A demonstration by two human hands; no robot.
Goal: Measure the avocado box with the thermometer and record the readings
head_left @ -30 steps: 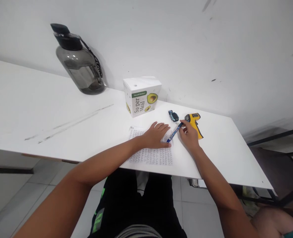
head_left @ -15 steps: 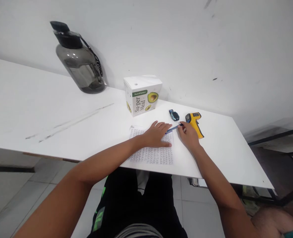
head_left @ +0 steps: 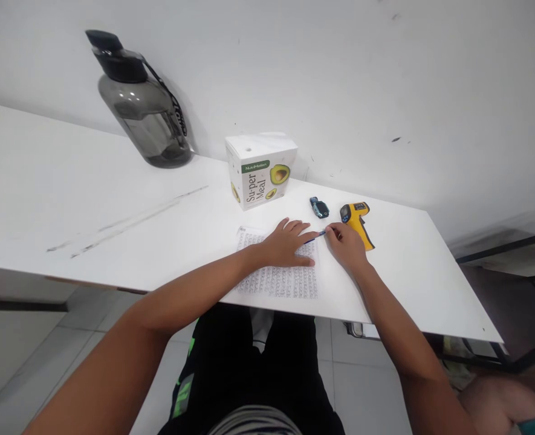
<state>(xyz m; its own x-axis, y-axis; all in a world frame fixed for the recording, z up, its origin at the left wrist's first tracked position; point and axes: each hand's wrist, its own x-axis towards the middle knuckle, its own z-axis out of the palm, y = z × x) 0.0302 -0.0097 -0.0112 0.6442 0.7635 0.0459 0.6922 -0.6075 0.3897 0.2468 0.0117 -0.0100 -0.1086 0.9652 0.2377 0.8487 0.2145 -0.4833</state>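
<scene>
The left hand (head_left: 288, 244) lies over the printed sheet (head_left: 271, 285), fingers spread and gripping nothing, apparently to keep the paper from sliding on the surface (head_left: 126, 241). At the sheet's two o'clock, the right hand (head_left: 346, 244) has its fingers closed on a blue pen (head_left: 322, 233), seemingly pinched toward one end to leave the other free; whether the pen touches the left hand cannot be told. The box (head_left: 262, 172) stands at twelve o'clock, probably set back to give the sheet room.

left hand (head_left: 284, 245): spread, palm down | right hand (head_left: 346, 246): curled, pinching
</scene>
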